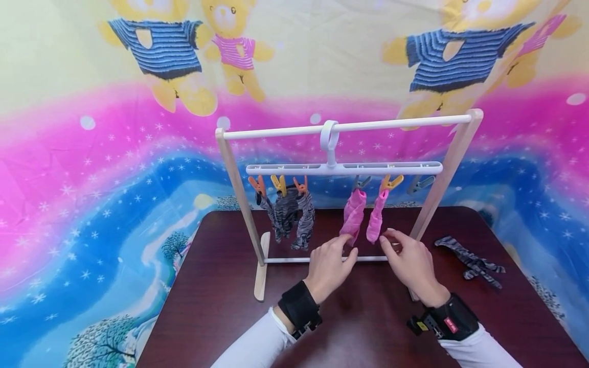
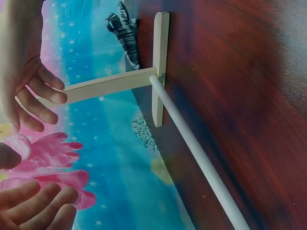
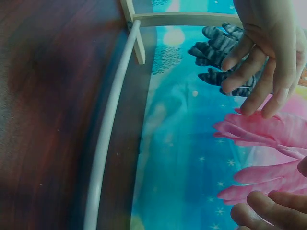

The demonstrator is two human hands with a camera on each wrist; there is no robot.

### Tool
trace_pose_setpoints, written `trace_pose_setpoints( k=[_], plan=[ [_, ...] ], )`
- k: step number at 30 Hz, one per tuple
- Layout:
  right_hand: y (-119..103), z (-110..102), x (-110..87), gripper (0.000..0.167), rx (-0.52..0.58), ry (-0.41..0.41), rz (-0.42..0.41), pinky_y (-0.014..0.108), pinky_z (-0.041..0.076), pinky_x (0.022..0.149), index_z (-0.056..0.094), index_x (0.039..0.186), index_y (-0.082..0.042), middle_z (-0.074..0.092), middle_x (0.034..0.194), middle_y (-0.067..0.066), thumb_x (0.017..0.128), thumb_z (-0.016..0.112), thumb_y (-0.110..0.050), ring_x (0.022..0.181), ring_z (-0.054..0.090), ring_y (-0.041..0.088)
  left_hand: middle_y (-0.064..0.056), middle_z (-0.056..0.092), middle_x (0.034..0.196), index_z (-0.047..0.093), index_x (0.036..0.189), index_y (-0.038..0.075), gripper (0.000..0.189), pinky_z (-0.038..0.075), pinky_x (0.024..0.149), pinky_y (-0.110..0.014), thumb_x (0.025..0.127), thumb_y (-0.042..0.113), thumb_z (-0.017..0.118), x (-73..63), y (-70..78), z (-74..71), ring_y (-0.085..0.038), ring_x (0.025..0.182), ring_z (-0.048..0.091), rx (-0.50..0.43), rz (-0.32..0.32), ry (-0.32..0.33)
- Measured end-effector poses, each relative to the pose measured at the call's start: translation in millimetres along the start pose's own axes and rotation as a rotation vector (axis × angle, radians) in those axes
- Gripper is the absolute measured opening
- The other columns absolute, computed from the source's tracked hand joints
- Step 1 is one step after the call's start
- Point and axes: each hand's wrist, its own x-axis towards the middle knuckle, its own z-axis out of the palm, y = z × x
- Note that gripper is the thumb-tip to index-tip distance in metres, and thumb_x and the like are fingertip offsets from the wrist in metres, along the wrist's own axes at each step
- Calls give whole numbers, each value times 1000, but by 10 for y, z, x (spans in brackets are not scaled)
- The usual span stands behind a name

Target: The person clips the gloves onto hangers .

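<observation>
Two pink gloves [image 1: 353, 214] hang fingers-down from clips on a white hanger [image 1: 294, 168]. My left hand [image 1: 329, 263] is at the lower end of the left pink glove, its fingers loosely bent and the glove's tips showing between thumb and fingers. Beside the right pink glove [image 1: 376, 217], my right hand [image 1: 411, 260] has its fingertips close to the glove's lower end. In the right wrist view, the relaxed right fingers [image 3: 268, 211] overlap the edge of that glove [image 3: 268, 179]. Neither hand is curled tightly round a glove.
A wooden rack [image 1: 244, 204] with a white top rod carries the hanger. Several dark striped gloves [image 1: 287, 214] hang from orange and yellow clips on the left. One blue-grey clip [image 1: 421, 184] at far right holds nothing. Another striped glove [image 1: 471, 260] lies on the dark table [image 1: 211, 306].
</observation>
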Motion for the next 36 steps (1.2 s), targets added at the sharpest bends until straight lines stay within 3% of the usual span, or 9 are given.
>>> trace_pose_setpoints(
  k=[4,13,22,29,36],
  plan=[
    [41,24,-37,24,-12,-22,0,29,45,55,75,109,-8,78,92,13,94,70,-24,73,71,25,1,78,109,69,125,19,33,56,67,-23,97,37,65,-31,-27,7,-12,87,74,6,-5,-15],
    [131,21,-96,28,-30,-137,18,27,46,54,74,110,-6,78,89,10,96,67,-29,72,71,22,1,77,113,69,126,18,34,52,61,-18,97,37,65,-110,-89,44,-12,83,74,43,-3,-45],
    [183,122,-255,25,-40,-192,39,36,52,59,75,107,-9,79,91,8,96,67,-29,72,73,19,2,77,112,70,124,19,33,51,59,-18,96,36,67,-200,-126,73,-12,83,74,61,12,-43],
    [211,186,-375,26,-52,-238,64,32,47,59,75,107,-9,77,89,2,96,68,-31,67,65,8,1,75,120,70,126,17,35,59,77,-27,96,34,67,-303,-135,123,-13,98,74,65,14,-89],
    [223,230,-461,19,-78,-270,76,28,37,54,75,104,-14,67,73,-4,97,65,-28,59,48,7,2,74,122,70,126,17,35,60,82,-29,96,36,66,-382,-162,162,-11,107,72,90,19,-132]
  ],
)
